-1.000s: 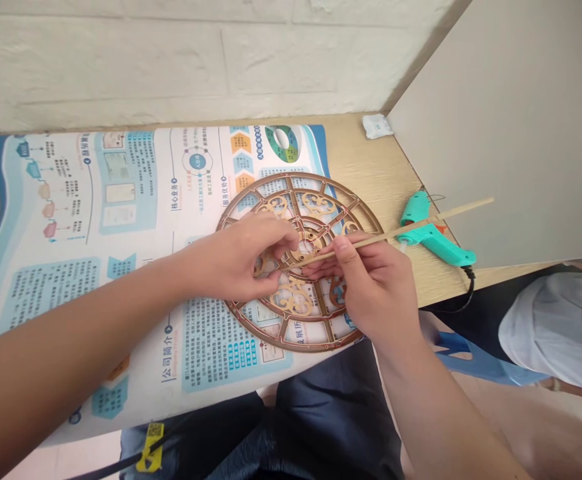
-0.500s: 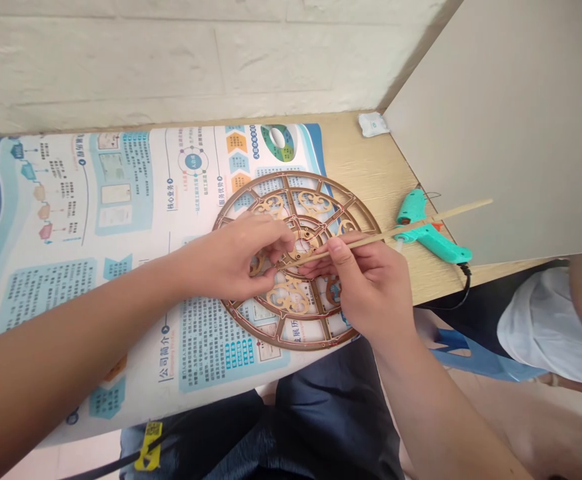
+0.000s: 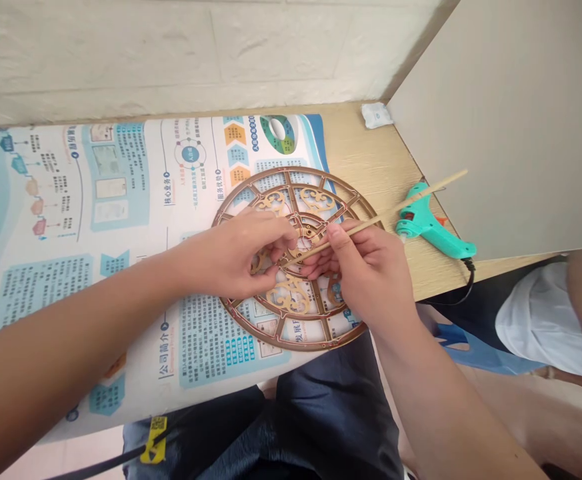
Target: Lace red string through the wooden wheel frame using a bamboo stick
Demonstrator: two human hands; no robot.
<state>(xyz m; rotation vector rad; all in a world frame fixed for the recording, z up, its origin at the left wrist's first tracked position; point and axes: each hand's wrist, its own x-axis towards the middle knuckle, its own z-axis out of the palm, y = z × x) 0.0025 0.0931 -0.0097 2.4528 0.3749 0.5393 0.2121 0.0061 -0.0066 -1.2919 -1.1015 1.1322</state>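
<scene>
Wooden stick point(image 3: 381, 217) pinched by right hand point(image 3: 373, 267), swung slightly steeper, so realigned over openwork disc point(image 3: 309, 233), with unclear grip by left hand point(image 3: 245, 257).

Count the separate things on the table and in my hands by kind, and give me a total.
Openwork wheel: 1
Thin stick: 1
Glue gun: 1
Printed sheet: 1
Small white packet: 1
Total: 5
</scene>
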